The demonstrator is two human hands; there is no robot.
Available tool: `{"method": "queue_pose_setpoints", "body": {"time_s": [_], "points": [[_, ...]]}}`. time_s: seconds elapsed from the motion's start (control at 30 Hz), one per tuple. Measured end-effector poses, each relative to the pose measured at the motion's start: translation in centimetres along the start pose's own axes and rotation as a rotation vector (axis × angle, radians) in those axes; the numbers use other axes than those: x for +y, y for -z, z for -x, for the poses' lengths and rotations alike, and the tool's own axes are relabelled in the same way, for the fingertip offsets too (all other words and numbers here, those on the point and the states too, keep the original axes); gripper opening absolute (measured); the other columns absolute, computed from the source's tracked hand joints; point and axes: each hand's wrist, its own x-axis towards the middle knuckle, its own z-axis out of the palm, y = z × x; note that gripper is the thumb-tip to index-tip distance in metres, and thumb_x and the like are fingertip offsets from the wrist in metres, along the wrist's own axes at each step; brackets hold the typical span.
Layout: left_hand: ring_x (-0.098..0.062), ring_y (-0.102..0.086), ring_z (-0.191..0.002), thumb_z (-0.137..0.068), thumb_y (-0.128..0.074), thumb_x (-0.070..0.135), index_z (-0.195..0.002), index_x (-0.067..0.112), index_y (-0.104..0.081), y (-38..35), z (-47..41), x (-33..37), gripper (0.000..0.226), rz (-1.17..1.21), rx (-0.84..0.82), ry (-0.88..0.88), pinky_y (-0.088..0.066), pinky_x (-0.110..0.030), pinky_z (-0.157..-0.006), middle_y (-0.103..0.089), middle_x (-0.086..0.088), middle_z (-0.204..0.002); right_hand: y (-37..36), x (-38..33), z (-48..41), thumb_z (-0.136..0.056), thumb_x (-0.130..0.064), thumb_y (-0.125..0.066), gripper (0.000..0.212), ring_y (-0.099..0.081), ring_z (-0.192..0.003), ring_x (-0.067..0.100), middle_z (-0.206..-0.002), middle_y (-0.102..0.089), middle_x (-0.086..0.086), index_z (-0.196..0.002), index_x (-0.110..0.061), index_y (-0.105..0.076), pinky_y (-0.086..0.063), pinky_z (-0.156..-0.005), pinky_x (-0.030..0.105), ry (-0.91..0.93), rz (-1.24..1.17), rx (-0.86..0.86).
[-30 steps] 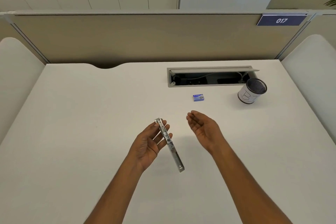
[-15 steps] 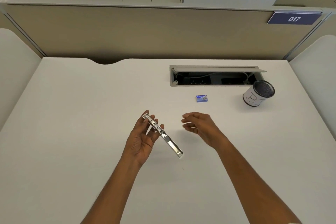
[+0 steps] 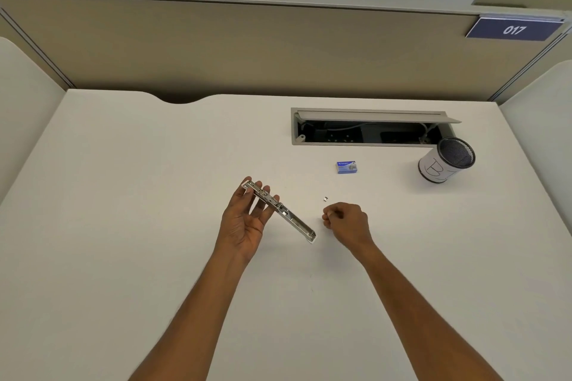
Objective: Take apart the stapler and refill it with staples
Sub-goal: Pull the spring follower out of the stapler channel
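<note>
My left hand is palm up over the middle of the white desk and grips the far end of a long silver stapler magazine. The rail slants down to the right, its free end near the desk. To its right, my right hand hovers low with its fingers curled and fingertips together; whether they pinch anything is too small to tell. A tiny silver clump of staples lies on the desk just beyond that hand. A small blue staple box sits farther back.
A black mesh pen cup wrapped in white paper leans at the back right. Behind the staple box, an open cable tray is sunk into the desk. A beige partition closes off the far edge.
My right hand turned palm down, moved right and curled its fingers. A small clump of staples now lies on the desk. The left hand tilted the rail further towards the right.
</note>
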Motion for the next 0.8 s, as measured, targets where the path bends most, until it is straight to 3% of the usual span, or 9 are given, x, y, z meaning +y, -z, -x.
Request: {"method": "queue_pose_setpoints", "body": {"time_s": [0.1,0.3,0.47,0.57,0.67,0.73,0.8], "points": [[-0.029,-0.078,-0.094,-0.099,-0.059,0.000,-0.111,0.008,-0.070,0.6,-0.2,-0.3,0.018,0.002,0.012,-0.001,-0.065,-0.046,-0.073,-0.077,-0.010,-0.097,0.0,1.3,-0.4,-0.089,0.004,-0.053,0.026,-0.071,-0.087,0.023,-0.093,-0.078,0.009,-0.094,-0.005,-0.077,-0.045,-0.076,0.020,0.191,0.305,0.010],[-0.031,-0.078,-0.099,-0.099,-0.059,0.000,-0.108,0.009,-0.069,1.5,-0.8,-0.5,0.016,-0.006,0.026,-0.004,-0.065,-0.048,-0.075,-0.078,-0.011,-0.097,0.2,1.6,-0.7,-0.093,0.001,-0.050,0.028,-0.065,-0.095,0.035,-0.097,-0.072,0.016,-0.103,-0.005,-0.075,-0.051,-0.082,0.040,0.375,0.575,-0.092],[-0.029,-0.078,-0.099,-0.096,-0.062,0.001,-0.108,0.010,-0.069,1.9,-1.2,-0.7,0.017,-0.012,0.038,-0.006,-0.065,-0.049,-0.080,-0.079,-0.012,-0.097,0.8,1.6,-0.5,-0.092,0.002,-0.054,0.039,-0.060,-0.118,0.029,-0.124,-0.068,0.010,-0.127,-0.009,-0.067,-0.047,-0.101,0.036,0.402,0.647,-0.191],[-0.028,-0.078,-0.097,-0.093,-0.064,0.001,-0.108,0.009,-0.069,1.9,-1.3,-0.8,0.018,-0.006,0.041,-0.009,-0.065,-0.049,-0.079,-0.079,-0.012,-0.095,1.7,1.4,-0.5,-0.090,0.002,-0.059,0.043,-0.060,-0.123,0.026,-0.131,-0.067,0.009,-0.131,-0.010,-0.064,-0.045,-0.108,0.035,0.375,0.575,-0.205],[-0.027,-0.078,-0.096,-0.091,-0.066,0.002,-0.108,0.009,-0.070,1.7,-1.5,-0.9,0.018,-0.008,0.045,-0.011,-0.065,-0.049,-0.080,-0.079,-0.012,-0.095,2.8,0.5,-0.3,-0.092,0.002,-0.061,0.034,-0.067,-0.114,0.022,-0.123,-0.072,0.008,-0.124,-0.008,-0.069,-0.051,-0.102,0.031,0.336,0.369,-0.085],[-0.027,-0.078,-0.096,-0.086,-0.070,0.003,-0.107,0.010,-0.070,1.5,-1.6,-1.0,0.023,-0.003,0.043,-0.013,-0.065,-0.048,-0.080,-0.079,-0.011,-0.095,3.3,-0.5,0.1,-0.095,-0.011,-0.064,0.024,-0.070,-0.107,0.012,-0.118,-0.075,0.001,-0.119,-0.011,-0.072,-0.053,-0.099,0.028,0.298,0.209,-0.044],[-0.026,-0.078,-0.095,-0.081,-0.072,0.004,-0.107,0.010,-0.070,1.3,-1.7,-1.2,0.027,0.003,0.043,-0.017,-0.065,-0.048,-0.080,-0.079,-0.011,-0.095,3.7,-1.6,0.8,-0.095,-0.030,-0.067,0.025,-0.069,-0.103,0.000,-0.113,-0.075,-0.010,-0.117,-0.018,-0.073,-0.054,-0.097,0.024,0.249,0.071,-0.136]]}}
